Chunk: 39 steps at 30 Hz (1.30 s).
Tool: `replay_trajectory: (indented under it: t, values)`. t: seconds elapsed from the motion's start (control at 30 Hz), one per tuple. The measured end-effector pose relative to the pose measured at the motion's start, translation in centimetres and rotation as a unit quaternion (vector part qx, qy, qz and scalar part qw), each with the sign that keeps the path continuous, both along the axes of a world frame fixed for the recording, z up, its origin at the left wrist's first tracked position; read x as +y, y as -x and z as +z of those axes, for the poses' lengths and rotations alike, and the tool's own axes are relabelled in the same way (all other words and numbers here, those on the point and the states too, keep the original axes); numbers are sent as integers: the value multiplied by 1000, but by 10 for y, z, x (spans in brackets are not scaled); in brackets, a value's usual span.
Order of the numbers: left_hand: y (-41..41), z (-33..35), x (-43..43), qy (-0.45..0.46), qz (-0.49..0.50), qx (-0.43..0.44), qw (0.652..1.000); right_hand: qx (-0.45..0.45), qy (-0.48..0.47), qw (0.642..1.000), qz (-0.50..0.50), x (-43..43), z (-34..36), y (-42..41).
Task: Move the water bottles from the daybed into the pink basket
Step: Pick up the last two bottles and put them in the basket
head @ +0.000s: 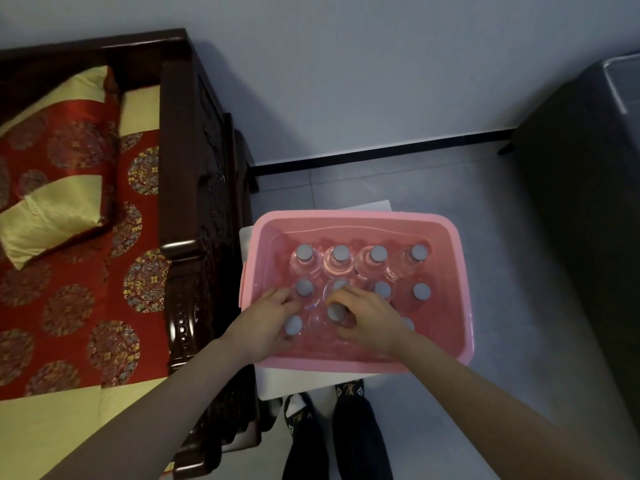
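Left hand (265, 322), seen from the head camera, reaches over the near rim of the pink basket (346, 216) with its fingers curled round the near-left bottle (292, 324), whose grey top shows between thumb and fingers. Right hand (369, 318), just beside it, curls thumb and fingers round the middle front bottle (336, 312) below its top. Water bottles (378, 253) stand upright inside the basket, packed close in rows: four along the far wall, four in the middle row, and a near row partly hidden by the hands, with one more cap (408, 323) just showing behind the right wrist. Each bottle is clear plastic with a flat, round, pale grey top; the pink of the basket shows through the walls, and the liquid level cannot be told. Basket: rectangular, pale pink plastic with a broad rolled rim, resting on a white sheet (377, 204) on the grey tiled floor (467, 188). Daybed (194, 202): dark carved wood frame just left of the basket, carrying a red cushion (69, 306) with round gold medallions and a red-and-gold bolster (52, 168). Two dark shoes (349, 393) stand at the basket's near edge. Dark cabinet (581, 220) stands well apart at right, against a pale wall with a black skirting strip (381, 152).
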<state>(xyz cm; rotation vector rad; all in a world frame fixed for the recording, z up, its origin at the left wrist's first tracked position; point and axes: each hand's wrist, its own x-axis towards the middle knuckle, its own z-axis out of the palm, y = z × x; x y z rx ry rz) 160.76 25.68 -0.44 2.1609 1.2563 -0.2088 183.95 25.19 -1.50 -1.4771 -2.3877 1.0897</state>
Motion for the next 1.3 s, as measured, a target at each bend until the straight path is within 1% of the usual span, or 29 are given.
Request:
replay_trajectory:
  t: [0.1, 0.17, 0.3, 0.4, 0.5, 0.6, 0.73, 0.87, 1.0, 1.07, 1.13, 1.17, 1.2, 1.3]
  values:
    - [2, 4, -4, -55, 17, -25, 998, -26, -10, 999, 27, 3, 1, 5]
    - [6, 4, -4, -64, 2, -9, 998, -49, -21, 997, 60, 2, 0, 10]
    - [10, 3, -3, -70, -27, 22, 997, -94, -74, 987, 107, 1, -4, 15]
    - [9, 4, 0, -58, -37, 35, 997, -123, -74, 984, 109, 4, -5, 17]
    - [12, 4, 1, -61, -36, 49, 996, -129, -66, 984, 99, 5, -8, 17]
    - [15, 4, -1, -91, -48, 74, 992, -134, -55, 985, 94, 6, -10, 17]
    - [16, 2, -1, -140, -73, 102, 982, -133, -65, 985, 87, 9, -8, 19]
    - [15, 0, 4, -136, -111, 136, 975, -151, -74, 981, 92, 10, -7, 21]
    - [10, -6, 9, -114, -149, 161, 969, -154, -70, 983, 73, 4, -9, 22]
    - [5, -5, 11, -98, -165, 165, 967, -146, -70, 985, 62, 2, -10, 23]
    - [2, -1, 12, -104, -171, 140, 970, -142, -67, 986, 56, 0, -9, 24]
    - [-1, 3, 12, -123, -165, 128, 970, -138, -67, 987, 51, -1, -10, 24]
    - [-2, 5, 14, -136, -162, 132, 968, -134, -63, 988, 44, -1, -9, 25]
    - [-4, -3, 14, -80, -156, 185, 967, -135, -59, 988, 38, -4, -7, 27]
